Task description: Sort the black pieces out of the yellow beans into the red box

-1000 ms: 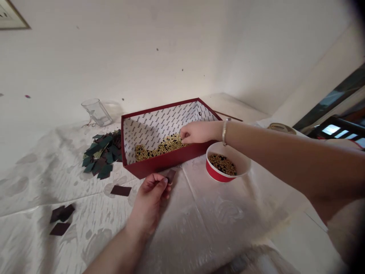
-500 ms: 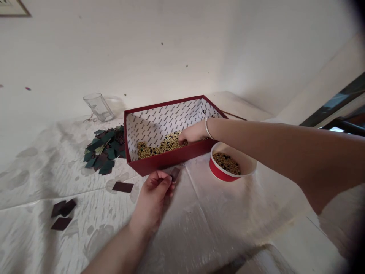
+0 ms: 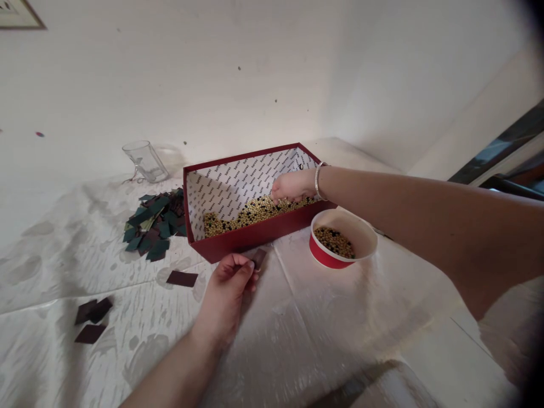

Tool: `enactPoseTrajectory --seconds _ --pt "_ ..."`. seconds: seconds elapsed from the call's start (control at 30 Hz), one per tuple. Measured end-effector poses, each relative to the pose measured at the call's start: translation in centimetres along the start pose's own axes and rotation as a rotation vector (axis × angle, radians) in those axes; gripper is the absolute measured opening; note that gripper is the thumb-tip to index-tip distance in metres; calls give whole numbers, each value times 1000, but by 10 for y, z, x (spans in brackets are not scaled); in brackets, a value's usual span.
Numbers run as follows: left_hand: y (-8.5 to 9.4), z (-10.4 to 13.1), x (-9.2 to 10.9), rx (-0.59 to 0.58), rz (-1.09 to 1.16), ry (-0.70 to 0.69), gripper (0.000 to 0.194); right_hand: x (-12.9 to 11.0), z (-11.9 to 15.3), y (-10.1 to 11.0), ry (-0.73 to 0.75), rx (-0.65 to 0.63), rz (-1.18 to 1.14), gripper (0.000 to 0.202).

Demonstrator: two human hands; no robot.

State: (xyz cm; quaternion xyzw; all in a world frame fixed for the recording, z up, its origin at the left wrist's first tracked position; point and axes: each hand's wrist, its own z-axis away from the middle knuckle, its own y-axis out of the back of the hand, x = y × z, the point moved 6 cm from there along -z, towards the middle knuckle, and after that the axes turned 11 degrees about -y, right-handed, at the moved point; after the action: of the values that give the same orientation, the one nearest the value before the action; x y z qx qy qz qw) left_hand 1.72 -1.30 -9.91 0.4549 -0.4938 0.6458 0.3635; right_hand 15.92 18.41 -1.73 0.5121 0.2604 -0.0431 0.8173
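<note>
My left hand [image 3: 232,283] pinches a small dark brown rectangular piece [image 3: 259,258] between thumb and fingers, just in front of the red box [image 3: 250,232]. The box has a white printed lining and holds a layer of small gold and black beads [image 3: 259,212]. Inside it, over the beads, my right hand [image 3: 294,186] has its fingers curled down; whatever they may hold is hidden. A bracelet [image 3: 318,180] circles my right wrist. Below that forearm, a red and white paper bowl [image 3: 329,259] contains more gold and dark beads.
A heap of dark green and brown pieces [image 3: 155,224] lies left of the box, with a clear glass [image 3: 147,161] behind it. One brown piece [image 3: 182,278] lies near my left hand, several others [image 3: 90,333] farther left. A wrinkled plastic sheet [image 3: 272,340] covers the table.
My right hand has lifted slightly out of the beads and shifted a little right, its fingers now curled above them. My left hand keeps its pinch on the brown piece.
</note>
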Motion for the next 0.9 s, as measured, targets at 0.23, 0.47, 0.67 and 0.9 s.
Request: enactPoseTrajectory --seconds 0.23,0.47,0.67,0.9 --pt "2 -1 2 23 -7 -23 19 -5 12 9 -130 -44 -287 27" --pt "15 -7 5 124 -82 -121 15 -51 71 21 -13 -203 -722 28" --pt "16 -6 10 163 -80 -186 14 -67 142 -46 65 -541 -761 22" --pt "17 -8 13 152 -116 -198 14 -35 113 -102 190 208 -41 23"
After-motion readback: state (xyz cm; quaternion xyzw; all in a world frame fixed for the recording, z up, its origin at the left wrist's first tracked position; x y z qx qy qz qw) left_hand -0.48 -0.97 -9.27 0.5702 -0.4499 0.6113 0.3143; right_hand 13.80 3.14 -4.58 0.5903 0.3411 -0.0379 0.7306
